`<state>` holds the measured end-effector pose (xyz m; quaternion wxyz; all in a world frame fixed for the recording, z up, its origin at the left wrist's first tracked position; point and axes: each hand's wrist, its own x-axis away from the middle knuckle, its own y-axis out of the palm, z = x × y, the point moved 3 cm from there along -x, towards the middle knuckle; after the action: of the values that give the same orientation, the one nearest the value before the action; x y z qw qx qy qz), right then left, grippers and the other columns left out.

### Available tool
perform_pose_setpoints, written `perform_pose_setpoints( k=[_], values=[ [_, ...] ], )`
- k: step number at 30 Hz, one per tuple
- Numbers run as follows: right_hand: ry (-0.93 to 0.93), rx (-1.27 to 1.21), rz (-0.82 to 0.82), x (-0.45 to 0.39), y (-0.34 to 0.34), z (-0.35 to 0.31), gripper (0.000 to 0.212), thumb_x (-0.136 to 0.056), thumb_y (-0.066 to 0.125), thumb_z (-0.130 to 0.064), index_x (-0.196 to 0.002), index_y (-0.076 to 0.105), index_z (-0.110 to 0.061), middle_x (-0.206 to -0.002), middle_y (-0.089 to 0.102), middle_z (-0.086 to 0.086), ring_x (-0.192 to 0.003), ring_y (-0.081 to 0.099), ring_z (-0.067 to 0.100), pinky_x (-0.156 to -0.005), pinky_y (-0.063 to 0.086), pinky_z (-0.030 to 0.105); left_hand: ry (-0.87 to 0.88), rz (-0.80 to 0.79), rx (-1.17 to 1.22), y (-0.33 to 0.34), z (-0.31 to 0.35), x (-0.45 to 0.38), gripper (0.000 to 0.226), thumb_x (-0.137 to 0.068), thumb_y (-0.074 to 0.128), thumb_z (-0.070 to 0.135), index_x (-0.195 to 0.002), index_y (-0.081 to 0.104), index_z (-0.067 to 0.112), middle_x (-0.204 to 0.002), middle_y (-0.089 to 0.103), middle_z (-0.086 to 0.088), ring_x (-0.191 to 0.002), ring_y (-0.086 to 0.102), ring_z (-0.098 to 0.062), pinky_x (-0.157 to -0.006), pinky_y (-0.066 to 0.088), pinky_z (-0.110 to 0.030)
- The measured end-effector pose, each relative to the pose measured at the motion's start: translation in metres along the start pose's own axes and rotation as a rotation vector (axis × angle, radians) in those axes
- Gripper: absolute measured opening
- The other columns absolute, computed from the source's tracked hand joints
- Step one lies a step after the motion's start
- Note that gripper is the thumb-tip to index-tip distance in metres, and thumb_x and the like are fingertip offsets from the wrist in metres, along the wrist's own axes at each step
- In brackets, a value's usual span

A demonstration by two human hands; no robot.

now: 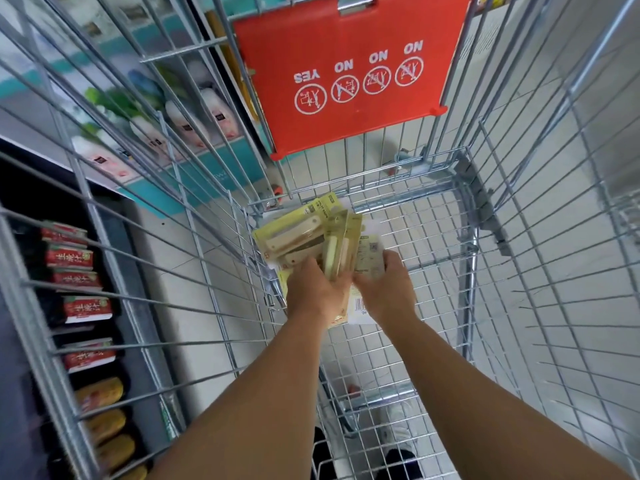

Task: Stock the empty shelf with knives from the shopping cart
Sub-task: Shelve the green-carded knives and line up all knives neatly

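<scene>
Down at twelve o'clock on the wire shopping cart (374, 344) floor, left hand (317, 289) and right hand (388, 282) are gripping yellow carded knife packs (308, 233); light, stiff, slippery-looking, best clamped by card edges.

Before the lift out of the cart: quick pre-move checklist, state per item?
1. Left hand grip on the yellow carded knife packs: ok, fingers under the fanned bundle.
2. Right hand grip on the white-backed pack: ok, fingers over its edge.
3. Bundle squared up: not ok, packs splay at different angles.
4. Packs left on the silver wire cart floor: one white barcode card lies under the wrists; more, cannot tell.
5. Path past the red plastic seat flap: ok.
6. Empty shelf in view: not ok.
</scene>
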<state>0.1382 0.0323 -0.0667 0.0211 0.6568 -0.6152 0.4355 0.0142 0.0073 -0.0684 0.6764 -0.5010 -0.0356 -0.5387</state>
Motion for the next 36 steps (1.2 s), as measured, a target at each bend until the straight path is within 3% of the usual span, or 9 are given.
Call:
perform_pose_setpoints(
  k=[4, 7, 13, 21, 25, 30, 33, 36],
  values=[
    [-0.03, -0.012, -0.019, 0.003, -0.004, 0.001, 0.042, -0.082, 0.069, -0.024, -0.119, 0.049, -0.023, -0.083, 0.059, -0.011, -0.073, 0.061, 0.015, -0.052, 0.045, 0.025, -0.024, -0.02, 0.058, 0.003, 0.003, 0.003, 0.031, -0.083, 0.065, 0.046, -0.103, 0.065, 0.022, -0.09, 0.068, 0.003, -0.076, 0.065, -0.018, -0.063, 0.053, -0.03],
    [-0.047, -0.061, -0.044, 0.003, -0.008, 0.003, 0.043, -0.082, 0.07, -0.024, -0.119, 0.049, -0.024, -0.089, 0.064, -0.008, -0.078, 0.065, 0.019, -0.066, 0.056, 0.039, -0.045, -0.038, 0.136, 0.005, 0.005, 0.01, 0.031, -0.085, 0.064, 0.044, -0.103, 0.065, 0.019, -0.088, 0.067, 0.003, -0.069, 0.061, -0.012, -0.051, 0.041, -0.021],
    [-0.013, -0.123, -0.103, 0.007, -0.023, 0.012, 0.038, -0.08, 0.072, -0.02, -0.114, 0.053, -0.021, -0.097, 0.066, -0.001, -0.079, 0.064, 0.018, -0.057, 0.052, 0.028, -0.066, -0.1, 0.234, 0.014, 0.005, 0.023, 0.03, -0.085, 0.063, 0.042, -0.099, 0.065, 0.016, -0.08, 0.065, 0.004, -0.066, 0.058, -0.012, -0.053, 0.041, -0.023],
    [0.017, -0.286, -0.118, 0.019, -0.041, 0.012, 0.027, -0.08, 0.071, -0.011, -0.1, 0.057, -0.023, -0.091, 0.068, -0.001, -0.078, 0.066, 0.021, -0.065, 0.056, 0.036, -0.05, -0.111, 0.289, 0.017, 0.014, 0.037, 0.027, -0.085, 0.064, 0.041, -0.101, 0.063, 0.019, -0.085, 0.066, 0.005, -0.076, 0.064, -0.015, -0.066, 0.052, -0.027],
    [-0.011, -0.304, -0.14, 0.03, -0.053, 0.005, 0.028, -0.082, 0.069, -0.011, -0.107, 0.061, -0.02, -0.092, 0.069, -0.002, -0.074, 0.066, 0.016, -0.054, 0.053, 0.024, -0.044, -0.112, 0.301, 0.011, 0.022, 0.05, 0.024, -0.087, 0.061, 0.042, -0.098, 0.062, 0.021, -0.083, 0.064, 0.004, -0.074, 0.061, -0.016, -0.063, 0.049, -0.028],
    [-0.048, -0.318, -0.131, 0.053, -0.08, -0.012, 0.023, -0.082, 0.062, -0.006, -0.105, 0.065, -0.011, -0.086, 0.07, 0.004, -0.063, 0.062, 0.018, -0.045, 0.045, 0.022, -0.003, -0.055, 0.37, -0.012, 0.042, 0.077, 0.028, -0.09, 0.056, 0.043, -0.105, 0.06, 0.02, -0.09, 0.067, 0.001, -0.077, 0.063, -0.016, -0.065, 0.049, -0.027],
    [-0.085, -0.37, -0.135, 0.073, -0.103, -0.03, 0.022, -0.084, 0.061, -0.004, -0.104, 0.064, -0.013, -0.086, 0.069, 0.003, -0.065, 0.062, 0.015, -0.046, 0.046, 0.021, 0.071, 0.009, 0.394, -0.029, 0.063, 0.1, 0.022, -0.091, 0.056, 0.038, -0.099, 0.059, 0.017, -0.092, 0.067, -0.006, -0.069, 0.062, -0.012, -0.054, 0.048, -0.023],
    [-0.166, -0.396, -0.157, 0.096, -0.13, -0.059, 0.024, -0.085, 0.058, -0.002, -0.106, 0.06, -0.014, -0.088, 0.068, 0.005, -0.062, 0.059, 0.014, -0.045, 0.047, 0.022, 0.149, 0.102, 0.432, -0.049, 0.086, 0.127, 0.031, -0.086, 0.055, 0.047, -0.099, 0.061, 0.019, -0.094, 0.065, -0.015, -0.071, 0.066, -0.022, -0.057, 0.055, -0.029]
  ],
)
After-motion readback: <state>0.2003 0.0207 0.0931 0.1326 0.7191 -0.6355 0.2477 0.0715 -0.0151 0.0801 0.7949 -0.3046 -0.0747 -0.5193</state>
